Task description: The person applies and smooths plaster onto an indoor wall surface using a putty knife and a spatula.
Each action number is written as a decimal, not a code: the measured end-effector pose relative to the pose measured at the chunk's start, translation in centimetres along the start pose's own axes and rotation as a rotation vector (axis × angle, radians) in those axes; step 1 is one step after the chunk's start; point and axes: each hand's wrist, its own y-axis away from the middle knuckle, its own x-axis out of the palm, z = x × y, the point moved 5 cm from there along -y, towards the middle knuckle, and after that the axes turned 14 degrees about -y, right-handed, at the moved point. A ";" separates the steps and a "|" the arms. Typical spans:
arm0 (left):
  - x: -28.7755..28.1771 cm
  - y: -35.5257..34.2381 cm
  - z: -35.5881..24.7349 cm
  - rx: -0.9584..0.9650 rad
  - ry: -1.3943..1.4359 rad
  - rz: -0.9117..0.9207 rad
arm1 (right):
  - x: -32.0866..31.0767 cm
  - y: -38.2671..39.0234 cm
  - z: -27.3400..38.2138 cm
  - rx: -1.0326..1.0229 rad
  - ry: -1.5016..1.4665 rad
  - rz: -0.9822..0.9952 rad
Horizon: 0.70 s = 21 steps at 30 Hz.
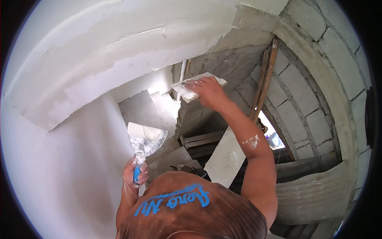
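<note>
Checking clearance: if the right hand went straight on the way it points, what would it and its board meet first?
Likely the white plastered surface beyond the plaster-smeared rectangular board in the right hand; depth is unclear, so I can't judge the gap.

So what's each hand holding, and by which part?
The left hand holds a wide scraper by its blue handle. The right hand grips a flat, plaster-smeared tool from above; any handle there is hidden.

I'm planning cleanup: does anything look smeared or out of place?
Yes: white smears mark the right forearm, odd because they sit on skin rather than a tool. The putty knife in the left hand is caked white at its neck.
</note>
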 end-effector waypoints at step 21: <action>-2.8 0.9 0.5 0.007 0.037 -0.068 | -1.5 -4.2 1.5 -0.074 0.038 -0.298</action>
